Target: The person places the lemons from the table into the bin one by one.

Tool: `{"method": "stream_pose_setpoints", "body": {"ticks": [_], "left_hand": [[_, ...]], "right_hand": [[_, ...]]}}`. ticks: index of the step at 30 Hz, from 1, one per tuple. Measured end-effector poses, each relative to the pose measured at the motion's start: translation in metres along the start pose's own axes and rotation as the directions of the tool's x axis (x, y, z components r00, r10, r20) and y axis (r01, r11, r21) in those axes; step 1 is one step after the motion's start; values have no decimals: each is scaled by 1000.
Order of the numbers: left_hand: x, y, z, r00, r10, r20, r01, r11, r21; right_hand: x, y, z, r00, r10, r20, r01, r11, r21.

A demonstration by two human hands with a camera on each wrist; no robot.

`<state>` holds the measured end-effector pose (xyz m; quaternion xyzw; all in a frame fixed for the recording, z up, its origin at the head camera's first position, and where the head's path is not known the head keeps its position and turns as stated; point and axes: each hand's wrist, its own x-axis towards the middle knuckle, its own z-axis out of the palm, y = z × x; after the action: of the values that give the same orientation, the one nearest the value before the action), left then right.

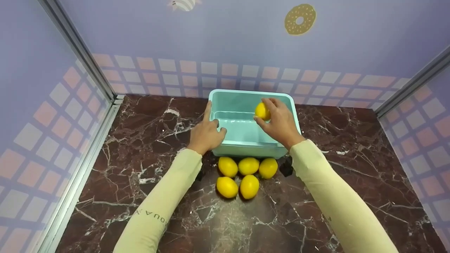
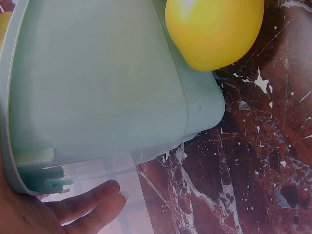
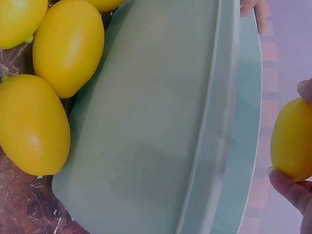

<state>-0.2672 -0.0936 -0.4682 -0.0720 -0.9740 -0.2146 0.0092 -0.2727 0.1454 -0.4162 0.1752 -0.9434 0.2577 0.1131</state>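
Observation:
A light teal plastic bin point(image 1: 251, 149) stands on the marble table. My right hand point(image 1: 280, 123) holds a yellow lemon point(image 1: 262, 111) over the right part of the bin's opening, pinched between thumb and fingers. In the right wrist view that lemon point(image 3: 294, 141) shows at the right edge, beyond the rim. My left hand point(image 1: 207, 135) holds the bin's rim at the front left corner, with the index finger stretched along the left side. Several more lemons point(image 1: 248, 166) lie in two rows just in front of the bin.
The dark red marble tabletop point(image 1: 154, 154) has white veins. A lilac back wall point(image 1: 228, 42) with pink and white squares rises close behind the bin. Side panels with metal frame strips point(image 1: 84, 52) stand to left and right.

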Motion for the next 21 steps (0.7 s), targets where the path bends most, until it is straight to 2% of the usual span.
{"method": "stream_pose_setpoints", "body": {"ticks": [10,21], "left_hand": [[-1,2,1,1000,-2,-1,2,1000,4],[0,0,0,1000,-6,2,6,1000,8]], "right_hand": [[3,-5,0,996,45,78,-47,999,27],[2,-10,8,994,4,110,-4,1000,-1]]}}
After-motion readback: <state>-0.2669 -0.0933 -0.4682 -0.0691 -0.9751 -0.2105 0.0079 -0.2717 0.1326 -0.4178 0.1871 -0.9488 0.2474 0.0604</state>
